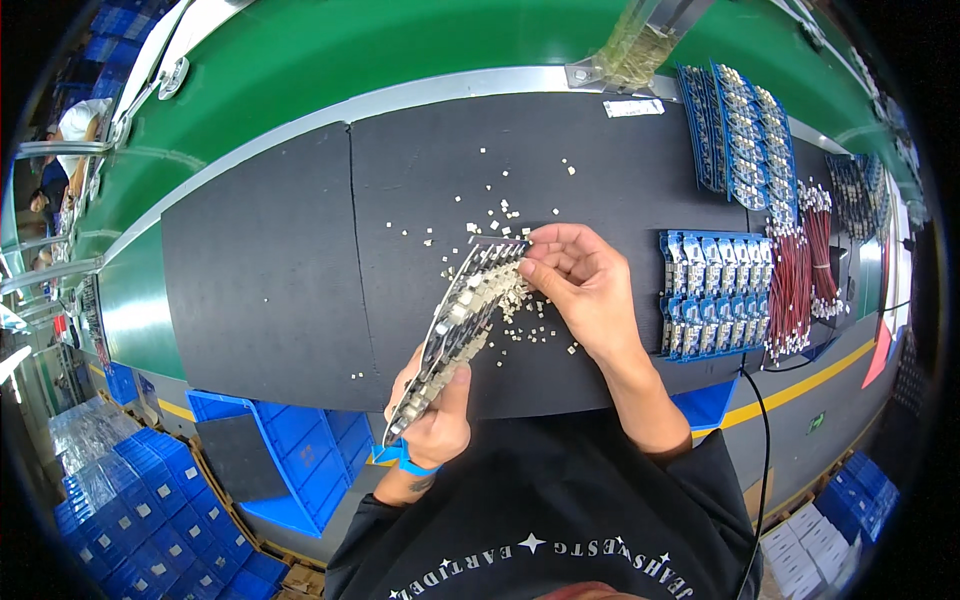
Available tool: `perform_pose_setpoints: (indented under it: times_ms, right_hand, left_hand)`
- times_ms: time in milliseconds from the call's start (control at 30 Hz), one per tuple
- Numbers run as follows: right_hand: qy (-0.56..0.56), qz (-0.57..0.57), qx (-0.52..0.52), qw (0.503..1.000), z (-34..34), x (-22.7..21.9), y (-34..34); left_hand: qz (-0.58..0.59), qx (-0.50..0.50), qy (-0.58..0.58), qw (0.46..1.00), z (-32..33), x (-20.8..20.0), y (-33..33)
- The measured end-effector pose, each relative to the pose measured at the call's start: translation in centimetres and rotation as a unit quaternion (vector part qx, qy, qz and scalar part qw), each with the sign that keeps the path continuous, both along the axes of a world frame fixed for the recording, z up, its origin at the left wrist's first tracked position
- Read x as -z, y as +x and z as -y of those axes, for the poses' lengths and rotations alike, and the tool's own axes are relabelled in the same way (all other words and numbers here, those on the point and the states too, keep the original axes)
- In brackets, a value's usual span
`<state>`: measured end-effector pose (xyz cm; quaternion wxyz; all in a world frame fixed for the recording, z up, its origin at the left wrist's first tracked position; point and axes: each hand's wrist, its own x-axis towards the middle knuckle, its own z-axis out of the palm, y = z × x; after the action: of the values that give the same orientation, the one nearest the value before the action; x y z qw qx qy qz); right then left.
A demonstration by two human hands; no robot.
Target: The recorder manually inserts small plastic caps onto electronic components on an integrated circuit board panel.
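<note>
My left hand [440,425] is closed round the near end of a circuit board panel [455,325]. The panel is tilted up on edge over the dark mat, with rows of pale connectors along it. At the panel's far end, the thumb and index finger of my right hand [598,290] pinch its corner; whether a small part is also between them is hidden. Many tiny white connectors [512,305] lie scattered on the mat, thickest under and just right of the panel.
Blue circuit board panels [715,295] lie to the right, with more blue panels [740,135] standing behind them. Bundles of red wires [790,290] sit beside them. A metal post [640,45] rises at the back edge. Blue crates [300,460] stand below the table's left front.
</note>
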<state>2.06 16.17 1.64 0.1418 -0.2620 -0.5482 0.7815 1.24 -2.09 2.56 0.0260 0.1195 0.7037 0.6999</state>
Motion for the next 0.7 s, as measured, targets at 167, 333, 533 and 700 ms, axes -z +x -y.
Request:
perform_pose_setpoints:
  times_ms: [167, 333, 533, 700]
  right_hand:
    - [-0.018, 0.000, 0.009, 1.000, -0.06, 0.04, 0.08]
    - [-0.043, -0.007, -0.003, 0.999, -0.21, -0.22, 0.11]
    - [-0.056, -0.027, 0.009, 0.998, -0.26, -0.24, 0.36]
    - [-0.039, -0.037, -0.008, 0.999, 0.17, 0.14, 0.17]
  left_hand:
    - [0.001, 0.027, -0.008, 1.000, -0.15, -0.20, -0.36]
    - [-0.002, -0.001, 0.027, 1.000, 0.30, 0.15, 0.01]
    - [0.045, -0.027, 0.098, 0.994, -0.58, -0.57, -0.07]
    - [0.004, -0.025, 0.073, 0.997, -0.06, 0.15, 0.25]
